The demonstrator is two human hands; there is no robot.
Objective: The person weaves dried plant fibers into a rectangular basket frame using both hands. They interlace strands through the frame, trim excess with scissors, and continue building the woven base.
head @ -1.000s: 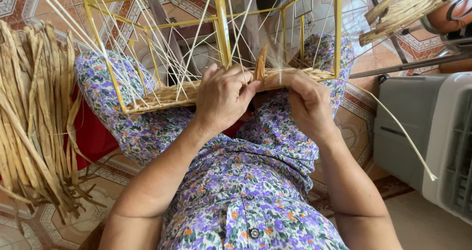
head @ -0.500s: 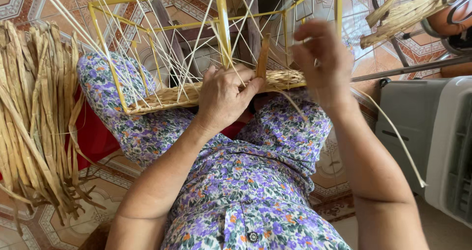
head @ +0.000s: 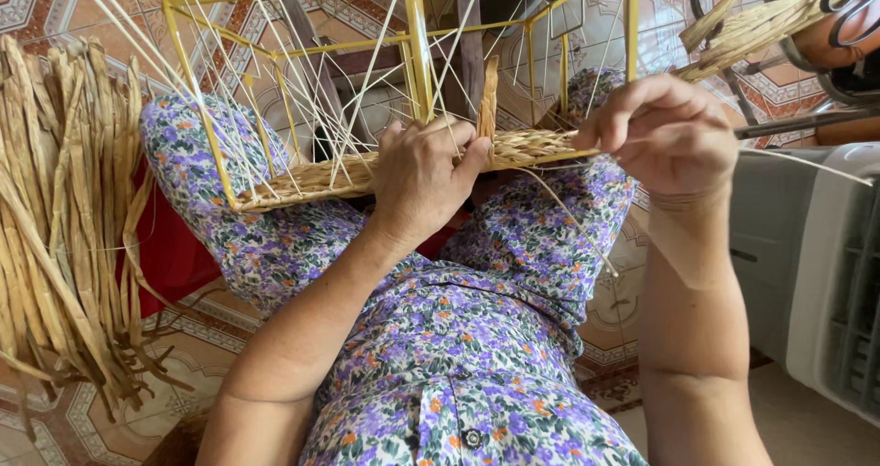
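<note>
I am pressing my left hand (head: 423, 175) down on the woven band of pale straw (head: 367, 168) that is running along the lower edge of the yellow metal wire frame (head: 417, 58), fingers curled over the weave and the thumb pointing toward three o'clock, clamping the band against the frame's bottom bar. At one o'clock from that hand a short tan twist of dried fibre (head: 489, 95) is standing upright out of the weave, just beside my fingertips.

My right hand (head: 667, 136) is hovering at three o'clock from the left, raised a little above the frame's corner, with its fingers pinched closed on a thin pale straw strand (head: 559, 205). From the pinch the strand is trailing down toward seven o'clock, over my knee.

The frame is resting across my lap, on my purple floral cotton dress (head: 458, 356), and many thin pale upright stakes (head: 275, 81) are fanning out from the woven band toward eleven and twelve o'clock. At nine o'clock from my hands a thick bundle of dried tan fibre strips (head: 64, 219) is lying on the patterned tile floor (head: 55, 429), with a red cloth (head: 174, 255) between the bundle and my leg. At three o'clock, beyond my right forearm, a grey plastic appliance (head: 825, 274) is standing.
</note>
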